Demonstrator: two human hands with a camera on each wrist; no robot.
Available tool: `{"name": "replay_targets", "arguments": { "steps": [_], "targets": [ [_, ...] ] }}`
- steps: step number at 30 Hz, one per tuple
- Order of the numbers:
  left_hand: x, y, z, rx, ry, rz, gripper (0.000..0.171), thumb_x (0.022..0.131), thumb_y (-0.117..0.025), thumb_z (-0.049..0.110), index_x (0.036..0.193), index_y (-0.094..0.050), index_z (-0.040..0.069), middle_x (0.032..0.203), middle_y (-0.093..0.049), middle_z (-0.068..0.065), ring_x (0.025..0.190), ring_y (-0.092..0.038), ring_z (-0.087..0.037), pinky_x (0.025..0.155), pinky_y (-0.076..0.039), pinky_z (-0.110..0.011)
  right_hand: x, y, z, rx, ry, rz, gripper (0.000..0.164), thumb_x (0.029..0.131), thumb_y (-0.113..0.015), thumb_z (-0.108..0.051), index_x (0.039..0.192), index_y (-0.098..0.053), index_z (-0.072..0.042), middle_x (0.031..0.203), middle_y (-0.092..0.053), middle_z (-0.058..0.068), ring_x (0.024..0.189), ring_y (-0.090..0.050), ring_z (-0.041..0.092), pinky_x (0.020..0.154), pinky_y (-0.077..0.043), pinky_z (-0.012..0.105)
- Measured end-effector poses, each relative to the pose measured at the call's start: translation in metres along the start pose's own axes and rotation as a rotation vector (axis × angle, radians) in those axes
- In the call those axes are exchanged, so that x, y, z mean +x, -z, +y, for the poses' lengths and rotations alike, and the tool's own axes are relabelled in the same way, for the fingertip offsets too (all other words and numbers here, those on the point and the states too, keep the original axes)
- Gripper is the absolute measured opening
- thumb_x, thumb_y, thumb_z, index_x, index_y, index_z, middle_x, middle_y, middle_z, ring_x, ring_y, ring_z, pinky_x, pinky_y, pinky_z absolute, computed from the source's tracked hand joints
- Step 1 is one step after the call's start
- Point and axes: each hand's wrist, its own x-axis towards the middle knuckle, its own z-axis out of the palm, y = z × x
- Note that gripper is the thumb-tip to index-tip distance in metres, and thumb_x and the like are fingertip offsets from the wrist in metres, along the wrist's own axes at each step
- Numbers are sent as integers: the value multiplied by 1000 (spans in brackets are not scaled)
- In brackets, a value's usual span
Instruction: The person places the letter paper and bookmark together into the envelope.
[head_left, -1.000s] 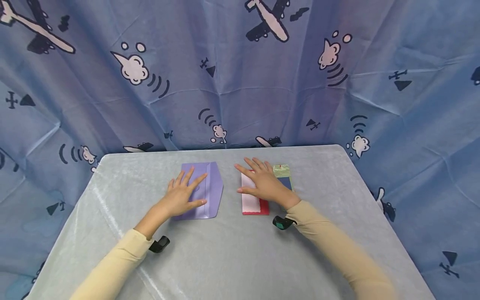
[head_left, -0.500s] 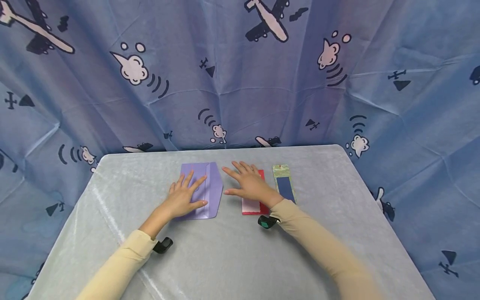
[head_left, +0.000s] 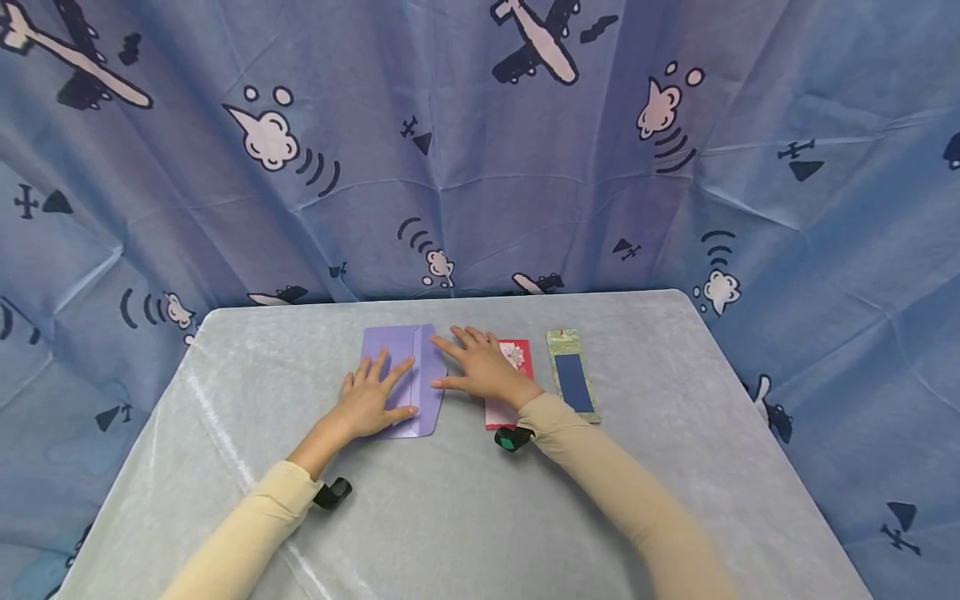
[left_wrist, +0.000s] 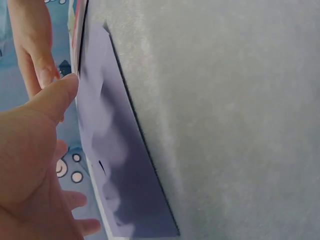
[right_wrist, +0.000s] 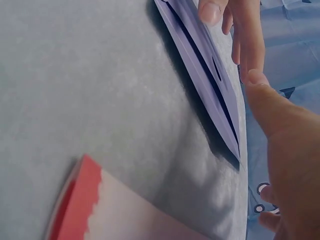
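A purple envelope [head_left: 429,400] lies flat on the table with its flap opened out to the right. My left hand [head_left: 367,406] hovers over its middle, fingers spread, and casts a shadow on it in the left wrist view. My right hand [head_left: 480,367] is spread above the gap between the envelope and a red and pale pink card [head_left: 522,357], its thumb and index tips at the flap's edge in the head view. The hand and forearm hide part of the card. In the right wrist view a dark slit shows along the envelope [right_wrist: 205,75]. Both hands hold nothing.
A green bookmark-like strip with a dark blue panel [head_left: 573,383] lies right of the red card. The grey-covered table [head_left: 450,517] ends at a blue curtain [head_left: 480,208] with airplane prints. Each wrist wears a small black camera.
My right hand has moved left from over the red card toward the envelope flap, uncovering the green strip and the card's flower. The left hand has barely shifted over the envelope.
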Motion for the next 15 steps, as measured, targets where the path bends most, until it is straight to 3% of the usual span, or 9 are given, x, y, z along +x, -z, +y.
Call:
{"name": "replay_targets", "arguments": {
  "steps": [15],
  "targets": [
    [5, -11, -5, 17, 19, -2, 84, 87, -67, 56, 155, -33, 22, 162, -15, -32, 145, -17, -60, 109, -21, -75, 15, -12, -7, -34, -33, 7, 84, 82, -64, -68, 152, -39, -30, 160, -34, 16, 148, -30, 41, 115, -22, 67]
  ]
}}
